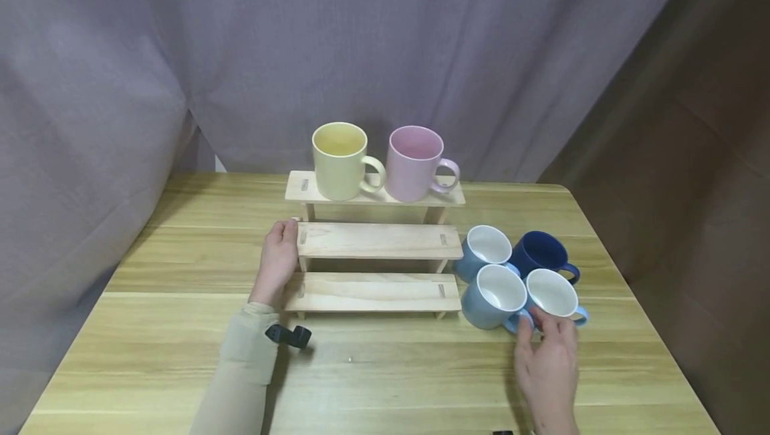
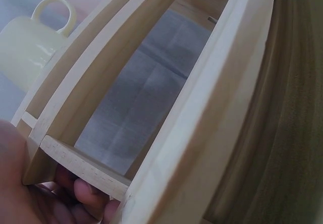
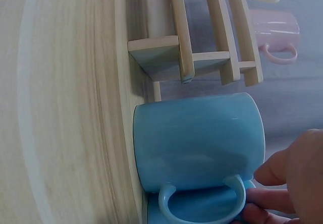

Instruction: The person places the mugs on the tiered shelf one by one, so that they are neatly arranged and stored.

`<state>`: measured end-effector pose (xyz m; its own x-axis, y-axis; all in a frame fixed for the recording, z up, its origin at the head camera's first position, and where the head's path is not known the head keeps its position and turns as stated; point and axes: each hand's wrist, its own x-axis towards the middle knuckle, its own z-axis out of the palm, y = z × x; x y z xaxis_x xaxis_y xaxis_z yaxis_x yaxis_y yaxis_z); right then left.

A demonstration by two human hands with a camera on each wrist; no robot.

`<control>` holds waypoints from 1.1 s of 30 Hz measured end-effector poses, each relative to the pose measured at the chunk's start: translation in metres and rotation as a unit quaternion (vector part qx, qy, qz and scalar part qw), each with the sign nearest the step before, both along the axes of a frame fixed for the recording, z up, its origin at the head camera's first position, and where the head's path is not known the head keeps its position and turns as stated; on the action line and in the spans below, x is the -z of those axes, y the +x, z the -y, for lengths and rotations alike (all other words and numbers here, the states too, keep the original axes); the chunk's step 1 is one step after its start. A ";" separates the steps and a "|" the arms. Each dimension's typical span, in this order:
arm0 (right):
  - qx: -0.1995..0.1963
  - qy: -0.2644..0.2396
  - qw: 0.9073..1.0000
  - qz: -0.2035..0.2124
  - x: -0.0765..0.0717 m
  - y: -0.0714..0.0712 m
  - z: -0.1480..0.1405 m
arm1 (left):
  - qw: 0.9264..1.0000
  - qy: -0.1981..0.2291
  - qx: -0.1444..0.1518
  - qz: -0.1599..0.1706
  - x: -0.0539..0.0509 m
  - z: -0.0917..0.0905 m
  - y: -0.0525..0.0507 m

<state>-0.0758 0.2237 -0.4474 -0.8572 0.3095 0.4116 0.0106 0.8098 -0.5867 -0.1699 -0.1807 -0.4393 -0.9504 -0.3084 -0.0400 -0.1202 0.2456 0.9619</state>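
Gripping the wooden rack [image 1: 379, 241] with curled fingers, the left hand [image 1: 279, 258] braces; the right hand [image 1: 549, 361], its pinch unclear, apparently seeks the front light-blue mug [image 1: 486, 301] alongside, whose handle [image 3: 163, 203] likely needs securing.

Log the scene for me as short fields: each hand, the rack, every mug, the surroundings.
left hand: grips the left side of the wooden rack
right hand: at the front-left light blue mug and front-right light blue mug; grip unclear
rack: three steps
top step: yellow mug left, pink mug right
right of rack: those two, rear light blue mug, dark blue mug
mug posture: all upright
surroundings: wooden table, grey curtain behind
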 end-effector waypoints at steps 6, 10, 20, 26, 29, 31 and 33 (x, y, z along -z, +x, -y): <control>-0.004 0.000 1.000 0.008 -0.001 0.001 0.001 | 1.000 -0.001 -0.002 0.001 0.000 0.000 0.000; -0.007 -0.014 0.999 0.045 -0.002 0.001 0.001 | 1.000 0.001 -0.002 -0.001 0.000 0.000 0.000; -0.048 -0.119 0.982 0.136 0.001 -0.001 -0.007 | 1.000 0.012 -0.004 -0.001 0.001 0.000 -0.001; -0.073 -0.135 0.974 0.168 0.004 -0.003 -0.012 | 1.000 0.012 -0.003 0.000 0.000 0.000 -0.001; -0.078 -0.141 0.971 0.177 0.004 -0.004 -0.014 | 1.000 0.011 -0.005 -0.001 -0.001 0.000 -0.001; -0.078 -0.145 0.969 0.184 0.004 -0.004 -0.014 | 1.000 0.010 -0.005 0.000 -0.001 0.000 -0.001; -0.077 -0.148 0.969 0.184 0.004 -0.004 -0.014 | 1.000 0.010 -0.004 0.000 -0.001 0.000 -0.001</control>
